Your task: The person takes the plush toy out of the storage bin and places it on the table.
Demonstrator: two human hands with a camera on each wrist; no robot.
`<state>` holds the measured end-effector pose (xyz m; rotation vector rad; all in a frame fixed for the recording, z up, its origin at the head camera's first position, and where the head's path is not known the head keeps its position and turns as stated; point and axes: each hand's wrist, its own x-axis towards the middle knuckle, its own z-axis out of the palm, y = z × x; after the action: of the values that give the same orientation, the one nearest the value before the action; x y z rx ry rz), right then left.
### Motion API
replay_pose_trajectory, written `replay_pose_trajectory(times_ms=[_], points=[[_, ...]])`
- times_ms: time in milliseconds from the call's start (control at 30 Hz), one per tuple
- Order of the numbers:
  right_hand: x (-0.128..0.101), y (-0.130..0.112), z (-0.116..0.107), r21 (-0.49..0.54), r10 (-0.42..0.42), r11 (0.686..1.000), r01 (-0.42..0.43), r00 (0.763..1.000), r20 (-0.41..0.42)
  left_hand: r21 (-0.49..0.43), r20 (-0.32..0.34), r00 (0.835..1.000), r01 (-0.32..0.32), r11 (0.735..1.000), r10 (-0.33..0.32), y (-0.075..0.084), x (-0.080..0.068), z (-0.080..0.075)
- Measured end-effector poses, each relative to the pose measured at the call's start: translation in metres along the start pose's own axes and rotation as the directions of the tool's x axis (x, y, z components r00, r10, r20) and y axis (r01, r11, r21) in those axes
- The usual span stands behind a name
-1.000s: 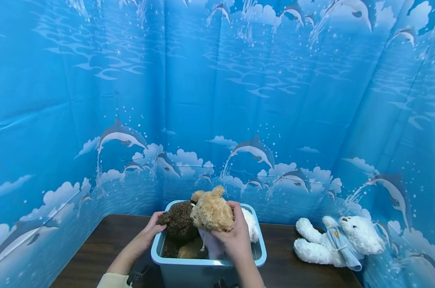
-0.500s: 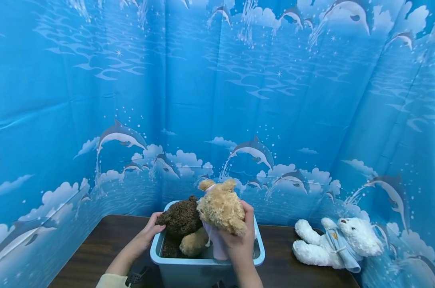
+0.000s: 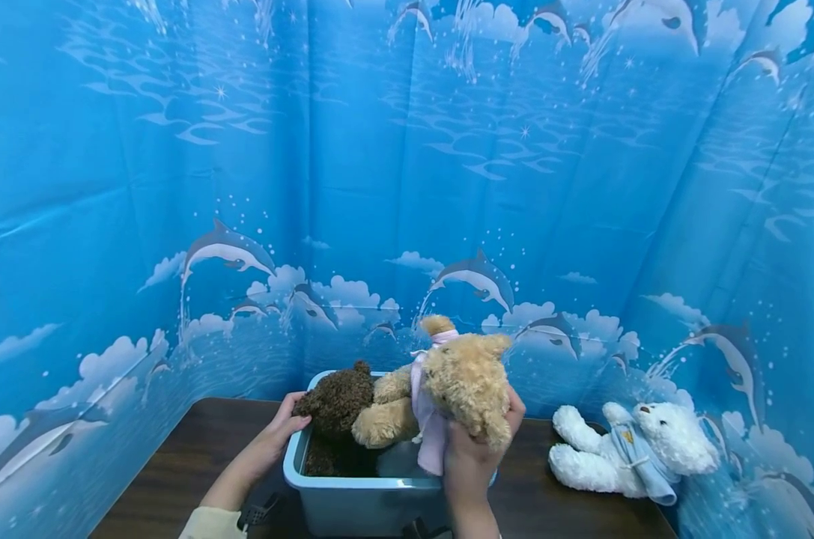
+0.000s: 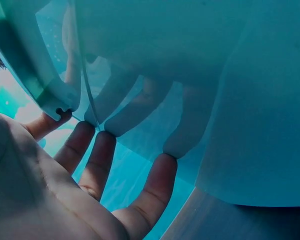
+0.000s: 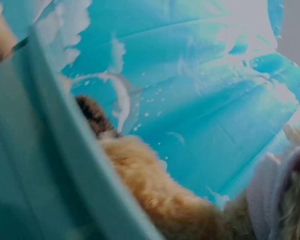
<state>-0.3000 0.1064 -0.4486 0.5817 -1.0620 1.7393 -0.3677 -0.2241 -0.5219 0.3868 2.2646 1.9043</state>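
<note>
Snagging on the tub (image 3: 373,509) the left hand (image 3: 277,433) pinches, the tan bear (image 3: 462,378) could slip from the gripping right hand (image 3: 470,464).

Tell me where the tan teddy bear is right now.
In the head view, the tan teddy bear is in the person's right hand, over the right side of the blue bin, just right of the dark brown bear.

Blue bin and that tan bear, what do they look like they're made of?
The blue bin: likely plastic, smooth and slightly glossy, since its wall mirrors the left hand in the left wrist view. The tan bear: seemingly plush, matte and shaggy, with visible tufts; the fibre itself can't be told.
</note>
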Motion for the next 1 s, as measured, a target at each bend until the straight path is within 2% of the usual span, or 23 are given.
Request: replay_pose_trajectory(times_ms=[100,167,233,367,600,833,900,1000], points=[[0.003,0.003,-0.002,0.190,-0.025,0.981,0.041,0.996,-0.088,0.002,0.000,1.000,-0.010,1.000,0.010,0.001,0.001,0.001],[0.004,0.004,-0.003,0.241,-0.026,0.969,0.055,0.992,-0.123,0.006,0.002,1.000,-0.014,1.000,0.014,0.001,0.001,0.001],[0.004,0.004,-0.002,0.236,-0.001,0.971,0.036,0.989,-0.150,0.006,0.001,1.000,-0.016,1.000,0.016,0.001,0.001,0.001],[0.003,0.004,0.000,0.182,0.052,0.983,-0.024,0.987,-0.150,0.010,-0.005,1.000,-0.013,1.000,0.013,0.000,0.002,0.002],[0.005,0.001,-0.004,0.180,-0.004,0.983,0.018,0.997,-0.080,0.000,-0.016,1.000,-0.015,1.000,0.015,-0.003,0.002,0.002],[0.021,-0.026,-0.008,0.113,-0.011,0.994,0.013,1.000,-0.022,0.012,-0.016,0.999,-0.045,0.999,0.045,-0.003,0.000,0.004],[0.026,-0.035,-0.008,0.115,-0.002,0.993,0.003,1.000,-0.016,0.011,-0.020,0.998,-0.055,0.998,0.055,-0.003,0.000,0.004],[0.033,-0.047,-0.008,0.179,-0.005,0.984,0.007,1.000,-0.014,0.025,-0.020,0.998,-0.065,0.998,0.066,-0.002,0.000,0.003]])
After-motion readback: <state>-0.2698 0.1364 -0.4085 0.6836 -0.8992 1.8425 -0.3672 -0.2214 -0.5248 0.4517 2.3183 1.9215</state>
